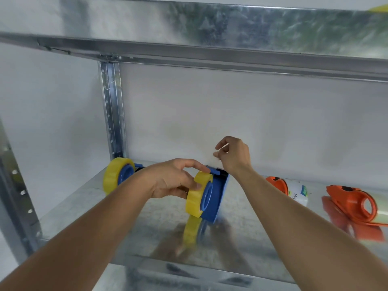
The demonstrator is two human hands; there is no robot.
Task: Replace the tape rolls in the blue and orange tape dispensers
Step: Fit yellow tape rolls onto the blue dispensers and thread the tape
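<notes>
A blue tape dispenser [216, 198] stands on the metal shelf [73, 202] at the centre, with a yellow tape roll [196, 195] on its hub. My left hand [174, 179] grips that roll from the left. My right hand [233, 156] is raised just behind the dispenser's top, its fingertips pinched on a thin clear strip of tape. A second blue dispenser with a yellow roll [117, 177] sits at the back left. Two orange dispensers, one [277, 184] behind my right forearm and one [354, 204] at the far right, lie on the shelf with clear rolls.
A galvanised upright post [112, 114] rises at the back left. An upper shelf beam [210, 53] runs overhead. A white wall closes the back. The shiny shelf surface mirrors the dispensers.
</notes>
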